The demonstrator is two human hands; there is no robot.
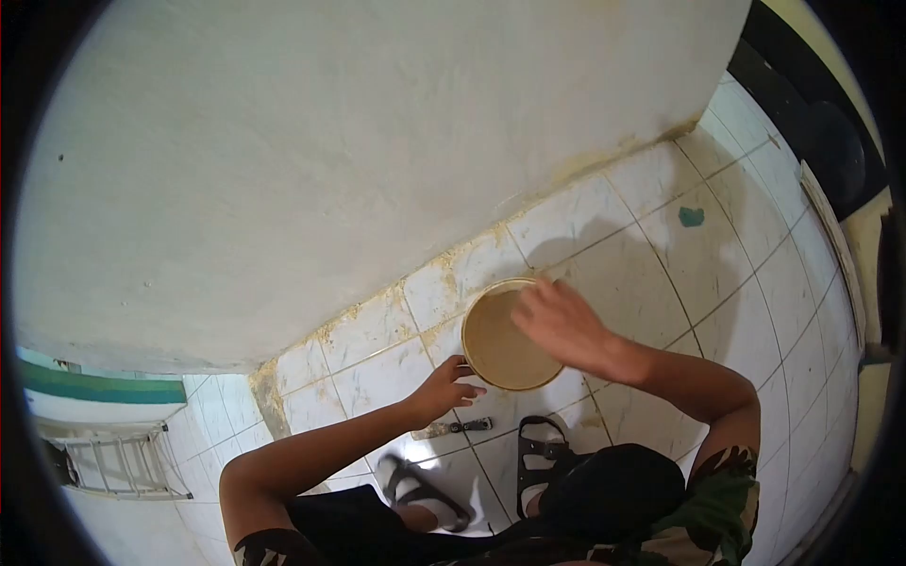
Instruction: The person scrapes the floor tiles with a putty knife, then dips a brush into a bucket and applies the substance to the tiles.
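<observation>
A round bucket (512, 374) with a pale rim stands on the tiled floor between my hands; its inside looks tan and cloudy. My left hand (445, 389) is at the bucket's left side, fingers apart and slightly bent, close to or touching the rim. Above the bucket's right half is my right hand (559, 323), its fingers curled together and a little blurred. Whatever it may hold is hidden. A putty knife (470, 425) with a black handle lies on the tiles just below my left hand, near my sandals.
A pale wall (330, 170) rises ahead, with yellowish crumbs and stains along its base. One green scrap (691, 217) lies on the floor at the right. A metal ladder (123, 464) is at the far left, and a black object (821, 123) stands at the upper right.
</observation>
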